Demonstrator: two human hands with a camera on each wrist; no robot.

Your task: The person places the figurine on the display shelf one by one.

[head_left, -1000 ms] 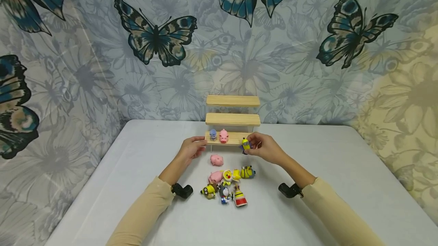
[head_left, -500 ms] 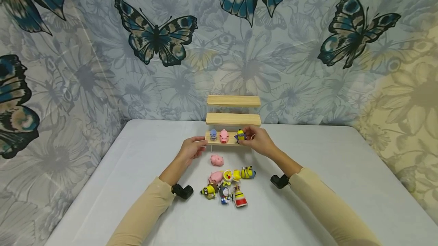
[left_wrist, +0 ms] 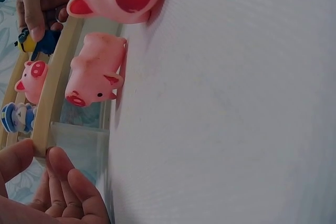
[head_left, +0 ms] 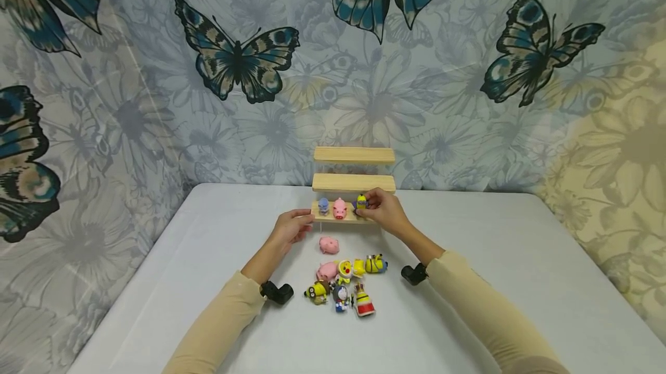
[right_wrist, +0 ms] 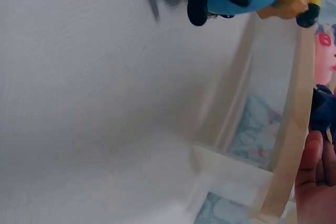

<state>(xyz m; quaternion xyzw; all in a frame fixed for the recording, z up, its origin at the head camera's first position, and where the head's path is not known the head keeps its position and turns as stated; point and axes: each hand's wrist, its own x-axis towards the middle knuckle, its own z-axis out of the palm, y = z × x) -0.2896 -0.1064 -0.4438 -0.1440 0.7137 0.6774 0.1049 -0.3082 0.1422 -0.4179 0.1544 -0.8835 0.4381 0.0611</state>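
Right hand (head_left: 387,212) pinches a yellow-and-blue toy figure (head_left: 361,203), upright, at the lowest pale wooden shelf (left_wrist: 53,90), just beside a pink toy pig (head_left: 340,208); left hand (head_left: 290,228) grips the shelf's left end.

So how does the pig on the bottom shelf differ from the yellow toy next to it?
The pig is pink with a red snout; the yellow toy has dark blue parts. The pig stands untouched, while the yellow toy is pinched by the right hand. Both are upright at the bottom shelf.
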